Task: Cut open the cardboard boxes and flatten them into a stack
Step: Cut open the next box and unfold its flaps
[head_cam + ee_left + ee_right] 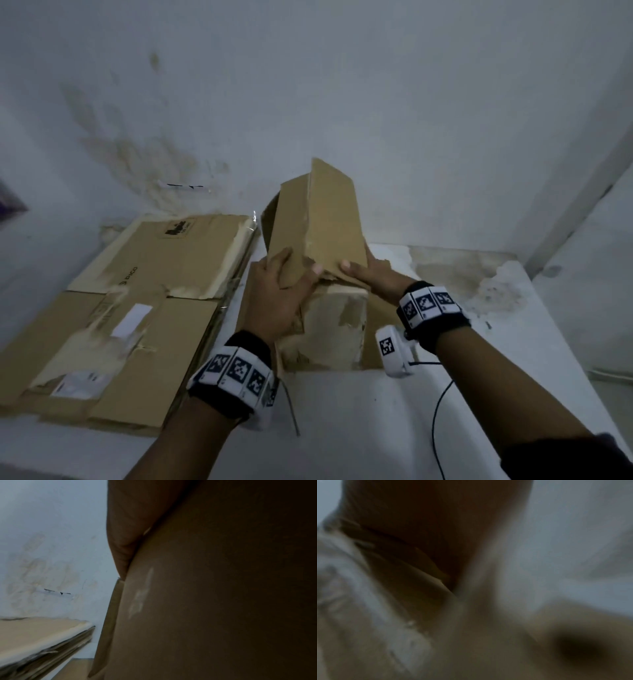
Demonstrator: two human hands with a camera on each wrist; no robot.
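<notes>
A brown cardboard box (325, 219), partly collapsed and with torn paper patches, stands on the white table (342, 428) in the head view. Its upper panels tilt up toward the wall. My left hand (284, 291) grips the left side of the box, fingers on the panel and thumb across the torn edge. My right hand (373, 277) holds the right side, thumb on top and fingers hidden behind. In the left wrist view the box (205, 601) fills the right, with my fingers (126, 527) pressed on it. The right wrist view is blurred, showing my dark hand (419, 520) against cardboard (471, 649).
A stack of flattened boxes (144, 274) lies on the table's left half, its layered edge (42, 635) close beside the held box. A stained white wall (308, 102) rises right behind. A black cable (436, 411) hangs from my right wrist. The table's right edge (565, 342) drops off.
</notes>
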